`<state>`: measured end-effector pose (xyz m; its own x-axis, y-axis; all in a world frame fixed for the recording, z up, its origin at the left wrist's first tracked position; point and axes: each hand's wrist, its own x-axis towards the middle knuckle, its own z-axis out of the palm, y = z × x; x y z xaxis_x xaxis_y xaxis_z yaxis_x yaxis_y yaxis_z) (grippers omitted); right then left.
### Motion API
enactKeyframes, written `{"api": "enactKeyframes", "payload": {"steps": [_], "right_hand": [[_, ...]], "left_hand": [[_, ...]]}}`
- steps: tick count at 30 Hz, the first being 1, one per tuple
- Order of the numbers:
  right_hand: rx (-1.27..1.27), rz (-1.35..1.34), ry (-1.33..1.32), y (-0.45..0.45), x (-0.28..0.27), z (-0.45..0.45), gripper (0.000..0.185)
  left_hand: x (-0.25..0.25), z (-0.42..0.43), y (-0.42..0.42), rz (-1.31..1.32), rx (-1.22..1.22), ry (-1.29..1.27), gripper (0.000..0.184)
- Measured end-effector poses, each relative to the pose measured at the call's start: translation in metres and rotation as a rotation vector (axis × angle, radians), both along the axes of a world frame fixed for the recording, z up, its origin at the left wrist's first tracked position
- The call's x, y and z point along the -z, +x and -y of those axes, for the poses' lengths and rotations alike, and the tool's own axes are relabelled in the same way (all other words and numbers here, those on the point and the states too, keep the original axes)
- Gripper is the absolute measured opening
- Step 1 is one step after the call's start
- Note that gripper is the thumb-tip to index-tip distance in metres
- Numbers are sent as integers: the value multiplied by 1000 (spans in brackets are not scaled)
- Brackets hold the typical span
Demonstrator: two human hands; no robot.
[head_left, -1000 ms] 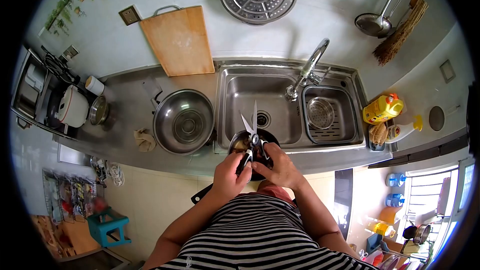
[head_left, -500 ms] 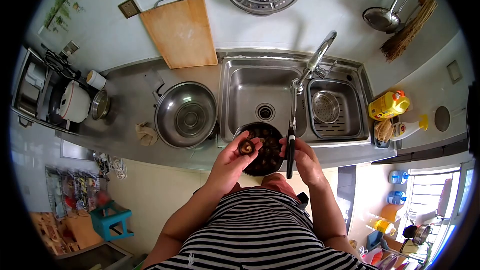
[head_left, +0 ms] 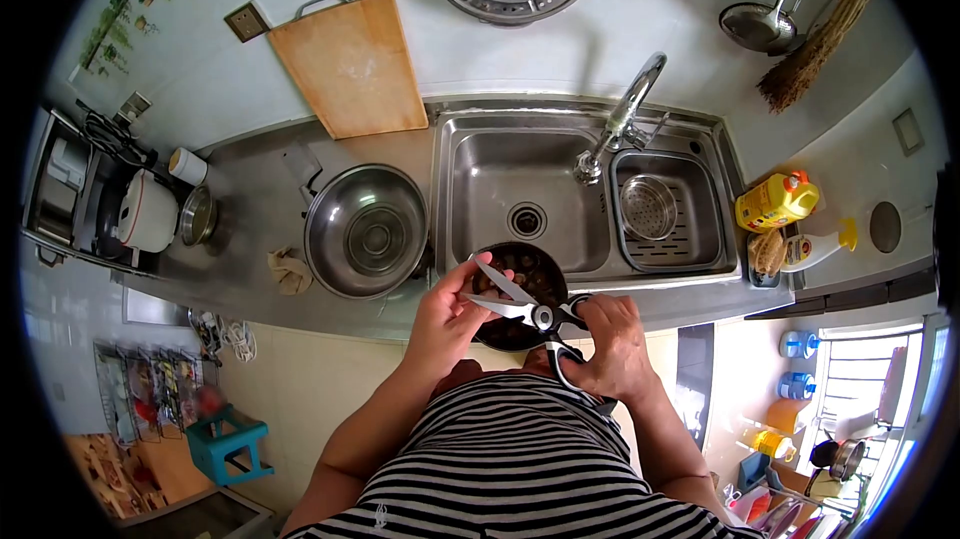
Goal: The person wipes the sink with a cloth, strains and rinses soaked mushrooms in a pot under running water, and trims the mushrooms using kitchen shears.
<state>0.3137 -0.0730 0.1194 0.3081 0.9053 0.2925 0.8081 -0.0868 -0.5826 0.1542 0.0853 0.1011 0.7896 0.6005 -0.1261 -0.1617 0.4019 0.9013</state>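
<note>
Firstly, one pair of scissors (head_left: 542, 317), above one dark bowl (head_left: 560, 279) of brown mushrooms (head_left: 530, 274), too crowded to count. Long axis: crosswise; two parted blades pointing left and slightly sinkward, two handles right. One right hand (head_left: 612, 344), fingers wrapped around the handles; one left hand (head_left: 445, 319), fingers curled by the blade tips, whether pinching anything I cannot tell. Nearby: one sink (head_left: 480, 169), two basins; one large steel bowl (head_left: 330, 229) on the surface (head_left: 240, 279).
</note>
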Motion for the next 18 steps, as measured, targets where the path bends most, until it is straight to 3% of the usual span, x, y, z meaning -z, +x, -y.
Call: {"api": "enactKeyframes", "payload": {"steps": [2, 8, 18], "right_hand": [[25, 108, 27, 2, 3, 0, 44], [27, 120, -19, 7, 7, 3, 44], [-3, 144, -46, 13, 6, 6, 35]], "left_hand": [[-2, -2, -1, -94, 1, 115, 32], [-8, -7, -6, -222, 50, 107, 22], [-24, -6, -2, -186, 109, 219, 23]]}}
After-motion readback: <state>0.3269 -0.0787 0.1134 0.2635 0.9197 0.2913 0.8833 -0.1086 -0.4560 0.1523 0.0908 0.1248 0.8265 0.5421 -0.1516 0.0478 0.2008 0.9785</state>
